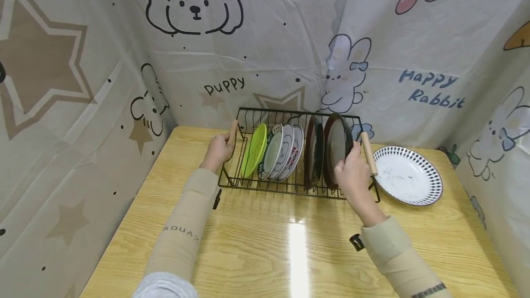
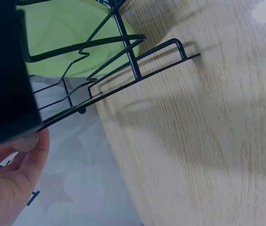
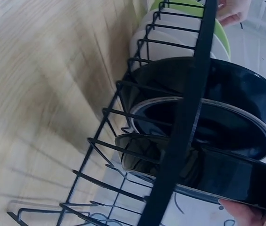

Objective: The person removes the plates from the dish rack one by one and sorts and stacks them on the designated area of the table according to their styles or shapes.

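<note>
A black wire dish rack point(image 1: 285, 192) with wooden handles stands at the back of the table. My left hand point(image 1: 217, 151) grips its left wooden handle point(image 1: 233, 131), whose round end shows between thumb and fingers in the left wrist view. At the rack's right end, my right hand point(image 1: 354, 174) pinches the rim of a dark, shallow round dish point(image 3: 218, 174) that stands upright in the slots. A second dark dish point(image 1: 313, 151) stands just left of it. Further left are several white patterned plates point(image 1: 291, 153) and a lime-green plate point(image 1: 254, 151), all on edge.
A white plate with a black diamond-patterned rim point(image 1: 407, 176) lies flat on the wooden table point(image 1: 256, 243), close to the rack's right wooden handle point(image 1: 369, 154). Printed cloth point(image 1: 281, 59) hangs behind the table and at both sides.
</note>
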Demonstrator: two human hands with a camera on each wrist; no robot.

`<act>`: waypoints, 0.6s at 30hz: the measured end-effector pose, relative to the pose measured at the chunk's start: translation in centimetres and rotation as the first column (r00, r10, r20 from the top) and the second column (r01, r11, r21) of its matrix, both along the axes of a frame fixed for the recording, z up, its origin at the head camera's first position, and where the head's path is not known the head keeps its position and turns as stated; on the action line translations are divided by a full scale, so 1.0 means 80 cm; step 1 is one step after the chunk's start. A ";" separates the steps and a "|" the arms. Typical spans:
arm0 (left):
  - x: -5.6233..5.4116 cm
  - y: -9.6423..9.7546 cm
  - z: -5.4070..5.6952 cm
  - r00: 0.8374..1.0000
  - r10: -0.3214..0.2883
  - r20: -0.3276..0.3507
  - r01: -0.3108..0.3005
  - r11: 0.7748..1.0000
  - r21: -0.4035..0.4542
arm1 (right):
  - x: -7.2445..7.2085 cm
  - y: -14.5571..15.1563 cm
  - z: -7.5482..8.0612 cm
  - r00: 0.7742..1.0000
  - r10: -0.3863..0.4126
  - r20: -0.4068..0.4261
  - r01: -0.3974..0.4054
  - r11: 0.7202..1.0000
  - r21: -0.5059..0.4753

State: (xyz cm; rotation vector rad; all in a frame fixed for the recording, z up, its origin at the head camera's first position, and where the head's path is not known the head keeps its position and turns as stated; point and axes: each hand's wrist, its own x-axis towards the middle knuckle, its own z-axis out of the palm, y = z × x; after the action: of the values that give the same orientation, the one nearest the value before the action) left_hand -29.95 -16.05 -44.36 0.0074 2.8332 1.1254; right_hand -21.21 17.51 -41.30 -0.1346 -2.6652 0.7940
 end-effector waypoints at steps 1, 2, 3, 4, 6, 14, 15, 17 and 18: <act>0.000 0.000 0.000 1.000 -0.002 -0.002 0.002 1.000 0.000 | 0.001 0.001 0.002 1.000 0.000 -0.021 0.000 1.000 -0.002; 0.000 0.001 0.001 1.000 -0.002 -0.002 0.002 1.000 0.000 | 0.002 0.003 0.003 0.999 0.005 -0.047 -0.005 1.000 -0.016; 0.000 0.001 0.001 1.000 -0.001 -0.001 0.001 1.000 0.000 | 0.002 0.004 0.005 0.998 0.010 -0.067 -0.012 0.999 -0.032; 0.000 0.001 0.001 1.000 0.000 0.000 0.000 1.000 -0.001 | 0.003 0.006 0.007 0.996 0.015 -0.087 -0.019 0.999 -0.049; 0.001 0.001 0.002 1.000 0.003 0.003 -0.003 1.000 -0.001 | 0.004 0.008 0.012 0.991 0.019 -0.130 -0.029 0.997 -0.076; 0.001 0.001 0.002 1.000 0.005 0.011 -0.005 1.000 -0.006 | 0.015 0.025 0.035 0.990 -0.004 -0.138 -0.014 0.992 -0.128; 0.001 0.001 0.002 1.000 0.005 0.010 -0.005 1.000 -0.010 | 0.017 0.028 0.038 0.989 -0.007 -0.145 -0.013 0.990 -0.140; 0.001 0.002 0.002 1.000 0.006 0.010 -0.005 1.000 -0.010 | 0.021 0.034 0.043 0.987 -0.020 -0.161 -0.007 0.986 -0.165; 0.000 0.002 0.002 1.000 0.006 0.010 -0.006 1.000 -0.012 | 0.023 0.038 0.046 0.986 -0.028 -0.166 -0.002 0.984 -0.179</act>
State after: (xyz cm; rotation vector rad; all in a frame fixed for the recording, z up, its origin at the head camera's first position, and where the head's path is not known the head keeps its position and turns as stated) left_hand -29.91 -15.91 -44.19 -0.0079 2.8332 1.1066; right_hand -19.37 20.54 -37.60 -0.1245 -2.4315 0.9942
